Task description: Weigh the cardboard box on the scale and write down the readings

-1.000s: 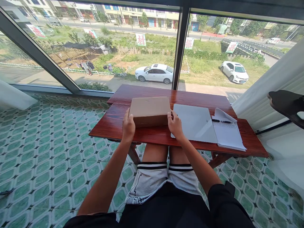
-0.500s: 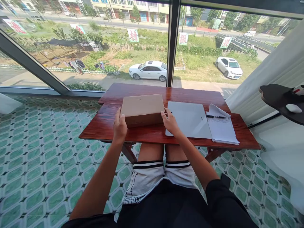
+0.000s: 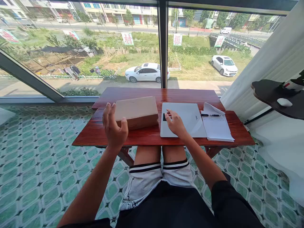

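Observation:
A closed brown cardboard box rests on the left part of the dark red wooden table. My left hand is raised at the box's near left corner, fingers spread and gripping nothing. Over the left part of a silver laptop, which lies with its lid down, hovers my right hand. Its fingers are loosely bent and apart, with nothing in them; whether they touch the lid I cannot tell. To the laptop's right lies a stack of written paper with a black pen across it.
A dark wavy-edged shelf with a white mouse-shaped object juts in at the right, beside a white curtain. Behind the table stand tall windows with a dark frame post. Green patterned tiles cover the floor.
Both hands have let go of the box. My left hand has opened and lifted off its left side; my right hand has moved right, over the laptop. The whole view has shifted slightly.

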`<state>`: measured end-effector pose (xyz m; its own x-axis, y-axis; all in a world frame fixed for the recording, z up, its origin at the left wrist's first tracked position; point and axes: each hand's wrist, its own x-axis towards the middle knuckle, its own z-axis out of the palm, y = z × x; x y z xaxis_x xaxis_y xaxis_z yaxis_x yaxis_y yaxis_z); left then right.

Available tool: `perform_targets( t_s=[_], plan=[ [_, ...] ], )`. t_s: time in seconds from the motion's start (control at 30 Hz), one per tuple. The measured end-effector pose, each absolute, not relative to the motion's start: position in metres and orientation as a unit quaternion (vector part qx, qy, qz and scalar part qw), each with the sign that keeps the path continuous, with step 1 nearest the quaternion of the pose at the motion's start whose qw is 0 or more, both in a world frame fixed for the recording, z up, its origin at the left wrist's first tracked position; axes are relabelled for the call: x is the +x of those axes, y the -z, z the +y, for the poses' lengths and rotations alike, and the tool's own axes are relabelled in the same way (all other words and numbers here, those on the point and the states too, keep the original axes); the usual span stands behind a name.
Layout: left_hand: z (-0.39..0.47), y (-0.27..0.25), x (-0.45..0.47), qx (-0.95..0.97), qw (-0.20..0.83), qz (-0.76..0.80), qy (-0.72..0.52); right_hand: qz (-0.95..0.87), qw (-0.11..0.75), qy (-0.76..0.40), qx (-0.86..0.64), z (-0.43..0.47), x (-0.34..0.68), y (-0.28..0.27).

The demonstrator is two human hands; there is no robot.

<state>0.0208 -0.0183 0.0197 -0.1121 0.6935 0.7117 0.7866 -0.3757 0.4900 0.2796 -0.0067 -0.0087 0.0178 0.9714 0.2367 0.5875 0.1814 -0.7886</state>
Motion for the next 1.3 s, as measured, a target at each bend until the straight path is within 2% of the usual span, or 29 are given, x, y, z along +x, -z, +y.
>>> perform_targets(
  t_s=[0.1,0.3,0.4,0.57,0.97,1.3],
  plan=[
    [-0.023,-0.032,0.041,-0.711,0.083,-0.510,0.477,-0.651,0.383,-0.235,-0.612,-0.010,0.296,0.001],
    [-0.029,-0.047,0.083,-0.783,0.006,-0.418,0.461,-0.639,0.372,-0.197,-0.644,-0.018,0.327,-0.007],
    [-0.033,-0.053,0.102,-0.813,0.004,-0.377,0.444,-0.631,0.375,-0.192,-0.651,-0.023,0.341,-0.009],
    [-0.040,-0.056,0.129,-0.867,-0.009,-0.308,0.391,-0.654,0.362,-0.249,-0.616,-0.030,0.365,-0.008],
    [-0.061,-0.040,0.182,-0.974,0.045,-0.079,0.205,-0.674,0.312,-0.283,-0.607,-0.052,0.429,0.011],
    [-0.067,-0.007,0.223,-0.979,0.065,0.066,0.183,-0.648,0.253,-0.286,-0.659,-0.070,0.475,0.018]
  ],
)
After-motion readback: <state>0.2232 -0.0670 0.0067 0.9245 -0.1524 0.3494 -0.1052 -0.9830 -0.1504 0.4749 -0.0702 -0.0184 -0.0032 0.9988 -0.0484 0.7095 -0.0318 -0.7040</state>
